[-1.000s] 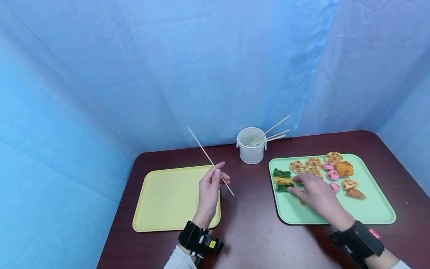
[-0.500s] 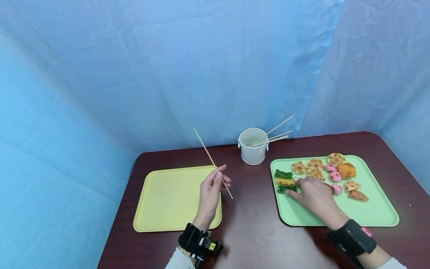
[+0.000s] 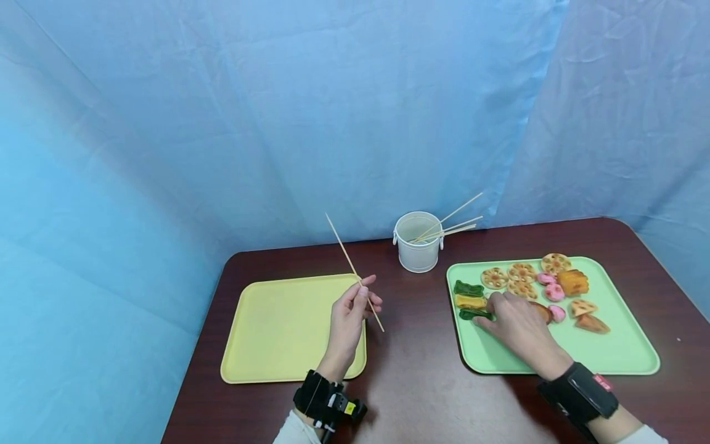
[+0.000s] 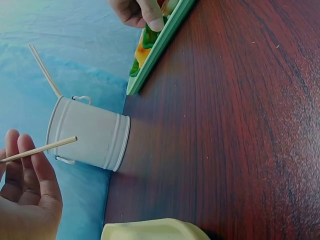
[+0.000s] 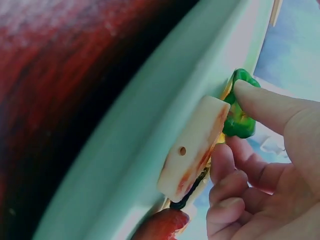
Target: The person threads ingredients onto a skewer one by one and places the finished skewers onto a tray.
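A thin wooden skewer [image 3: 345,251] slants up from my left hand [image 3: 346,311], pinched between thumb and fingers over the right edge of the yellow tray [image 3: 288,330]. In the left wrist view the blunt end of the skewer [image 4: 62,142] overlaps the white bucket. At the left end of the green tray [image 3: 616,351], my right hand [image 3: 521,330] pinches the nearest green pepper piece [image 5: 240,117] by thumb and index finger. Beside it lie a yellow pepper piece [image 3: 470,301] and another green one [image 3: 468,288]. A pale block with a hole [image 5: 192,150] sits close to the curled fingers.
The white bucket [image 3: 417,256] with several skewers [image 3: 463,203] leaning out stands at the back between the trays. Round lotus-like slices [image 3: 522,271], pink pieces [image 3: 553,292], an orange-yellow chunk [image 3: 573,282] and brown wedges [image 3: 591,323] share the green tray. Blue cloth hangs behind.
My right hand has moved slightly toward the near side and closed on the front green pepper piece, which has shifted a little. The skewer in my left hand has tilted slightly more upright.
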`<action>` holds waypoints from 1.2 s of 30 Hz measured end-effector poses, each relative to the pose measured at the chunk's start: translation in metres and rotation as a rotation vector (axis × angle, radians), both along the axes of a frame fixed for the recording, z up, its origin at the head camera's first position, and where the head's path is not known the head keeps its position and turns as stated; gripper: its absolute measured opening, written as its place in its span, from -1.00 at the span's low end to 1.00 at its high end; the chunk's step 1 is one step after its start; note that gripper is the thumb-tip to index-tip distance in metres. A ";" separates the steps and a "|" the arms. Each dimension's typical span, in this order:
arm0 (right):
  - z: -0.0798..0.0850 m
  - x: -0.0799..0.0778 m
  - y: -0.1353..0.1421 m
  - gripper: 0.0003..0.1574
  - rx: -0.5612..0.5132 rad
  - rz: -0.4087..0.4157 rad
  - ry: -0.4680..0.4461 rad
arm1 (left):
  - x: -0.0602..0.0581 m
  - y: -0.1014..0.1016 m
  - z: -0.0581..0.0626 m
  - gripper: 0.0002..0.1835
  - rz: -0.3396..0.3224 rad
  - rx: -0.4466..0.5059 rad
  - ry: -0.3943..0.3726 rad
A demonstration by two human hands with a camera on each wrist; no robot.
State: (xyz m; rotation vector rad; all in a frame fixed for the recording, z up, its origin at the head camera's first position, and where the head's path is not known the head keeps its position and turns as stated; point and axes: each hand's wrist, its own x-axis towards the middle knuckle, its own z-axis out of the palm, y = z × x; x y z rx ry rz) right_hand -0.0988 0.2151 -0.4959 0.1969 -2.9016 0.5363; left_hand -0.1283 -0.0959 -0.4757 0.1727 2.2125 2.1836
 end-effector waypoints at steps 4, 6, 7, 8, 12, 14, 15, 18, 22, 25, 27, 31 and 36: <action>-0.002 0.001 0.001 -0.61 -0.019 0.013 -0.003 | 0.001 -0.001 -0.001 -0.58 -0.010 0.005 -0.009; -0.002 0.001 0.001 -0.62 -0.027 0.020 -0.007 | 0.002 -0.001 -0.001 -0.59 -0.015 0.011 -0.014; -0.002 0.001 0.001 -0.63 -0.031 0.026 -0.007 | 0.002 -0.002 -0.001 -0.61 -0.017 0.010 -0.015; -0.002 0.002 0.002 -0.64 -0.038 0.027 -0.009 | 0.002 -0.002 -0.001 -0.62 -0.019 0.006 -0.016; -0.001 0.001 0.004 -0.69 -0.091 0.029 -0.038 | 0.002 -0.004 -0.003 -0.64 -0.041 -0.022 -0.008; 0.002 0.001 0.006 -0.70 -0.135 0.024 -0.070 | 0.003 -0.005 -0.005 -0.65 -0.068 -0.049 0.008; 0.003 0.000 0.007 -0.68 -0.165 0.023 -0.090 | 0.003 -0.005 -0.006 -0.64 -0.083 -0.065 0.017; 0.010 -0.002 0.008 -0.54 -0.279 0.018 -0.148 | 0.004 -0.005 -0.008 -0.64 -0.123 -0.121 0.057; 0.016 -0.005 0.009 -0.31 -0.479 0.011 -0.243 | 0.006 -0.005 -0.012 -0.63 -0.142 -0.198 0.098; 0.019 -0.006 0.009 -0.17 -0.631 -0.006 -0.331 | 0.010 -0.004 -0.014 -0.65 -0.146 -0.251 0.117; 0.021 -0.006 0.008 -0.11 -0.714 -0.022 -0.378 | 0.013 -0.004 -0.015 -0.65 -0.158 -0.292 0.135; 0.027 -0.010 0.006 -0.11 -0.828 -0.052 -0.408 | 0.017 -0.003 -0.015 -0.67 -0.201 -0.397 0.191; 0.044 -0.019 0.003 -0.50 -1.333 -0.023 -0.438 | 0.016 0.001 -0.008 -0.67 -0.243 -0.514 0.283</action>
